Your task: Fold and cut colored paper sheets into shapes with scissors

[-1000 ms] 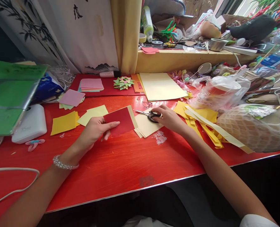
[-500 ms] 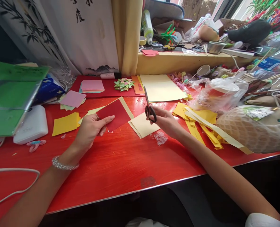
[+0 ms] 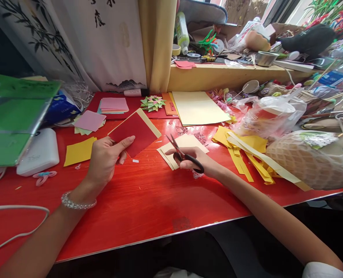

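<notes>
Pinched in my left hand (image 3: 109, 156) is a dark red square of paper (image 3: 136, 133), with a cream sheet (image 3: 148, 121) behind it that sticks out as a strip along the upper edges. My right hand (image 3: 198, 160) has its fingers in the black handles of a pair of scissors (image 3: 178, 148), whose blades are slightly parted and point up and left, apart from the paper. Beneath that hand lie cream paper squares (image 3: 167, 156) on the red table. A small white scrap (image 3: 135, 161) lies below the red paper.
Yellow squares (image 3: 79, 151) and pink squares (image 3: 90, 121) lie to the left, near a white power bank (image 3: 39, 152). A folded paper wreath (image 3: 153, 103) and large cream sheets (image 3: 200, 108) are at the back. Yellow offcuts (image 3: 240, 154) and a net-wrapped bundle (image 3: 313, 160) sit at right.
The scissors have tipped over leftward and moved lower, their blades now parted. My left hand has shifted slightly left, and the red paper with its cream sheet has turned and risen a little.
</notes>
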The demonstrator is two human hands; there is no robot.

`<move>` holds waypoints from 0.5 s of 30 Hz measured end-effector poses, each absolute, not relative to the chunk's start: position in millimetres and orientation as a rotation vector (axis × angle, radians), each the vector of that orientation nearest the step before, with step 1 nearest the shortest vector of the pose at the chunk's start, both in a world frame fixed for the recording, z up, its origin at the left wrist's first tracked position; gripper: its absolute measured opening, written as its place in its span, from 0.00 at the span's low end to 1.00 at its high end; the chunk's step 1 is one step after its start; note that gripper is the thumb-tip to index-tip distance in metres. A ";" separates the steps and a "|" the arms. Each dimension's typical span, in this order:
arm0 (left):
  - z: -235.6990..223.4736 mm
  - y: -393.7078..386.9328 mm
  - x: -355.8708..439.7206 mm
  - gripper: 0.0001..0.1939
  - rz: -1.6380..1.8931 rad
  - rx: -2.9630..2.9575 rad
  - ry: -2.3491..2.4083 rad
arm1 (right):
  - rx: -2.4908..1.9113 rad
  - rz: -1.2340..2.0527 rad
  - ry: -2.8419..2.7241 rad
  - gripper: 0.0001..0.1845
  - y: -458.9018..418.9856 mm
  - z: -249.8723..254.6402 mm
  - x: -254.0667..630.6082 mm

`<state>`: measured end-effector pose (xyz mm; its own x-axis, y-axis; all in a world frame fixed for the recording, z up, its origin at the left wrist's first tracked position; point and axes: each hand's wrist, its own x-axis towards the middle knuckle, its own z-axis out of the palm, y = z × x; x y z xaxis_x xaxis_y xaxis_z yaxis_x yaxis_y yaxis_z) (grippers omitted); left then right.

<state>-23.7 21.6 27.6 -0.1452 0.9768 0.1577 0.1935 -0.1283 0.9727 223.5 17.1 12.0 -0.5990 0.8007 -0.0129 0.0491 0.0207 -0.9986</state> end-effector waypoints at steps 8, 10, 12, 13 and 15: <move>27.7 16.9 -20.4 0.29 1.312 1.385 1.390 | -1.063 1.628 -1.741 0.27 8.1 16.8 212.7; 29.1 16.7 -21.4 0.27 1.347 1.355 1.370 | -1.080 1.634 -1.716 0.28 7.1 16.9 212.1; 30.1 16.8 -22.0 0.25 1.379 1.327 1.349 | -1.092 1.642 -1.695 0.28 6.2 16.8 211.9; 30.3 16.7 -21.9 0.25 1.389 1.318 1.345 | -1.089 1.644 -1.691 0.27 5.8 16.4 211.9; 29.7 16.0 -20.5 0.25 1.380 1.320 1.356 | -1.065 1.644 -1.689 0.26 5.3 14.7 211.7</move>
<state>-20.5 16.0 29.7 -0.1579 0.9763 0.1483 0.1315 -0.1281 0.9830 211.7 5.3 14.7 -0.5360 0.8326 -0.1400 0.1627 -0.0608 -0.9848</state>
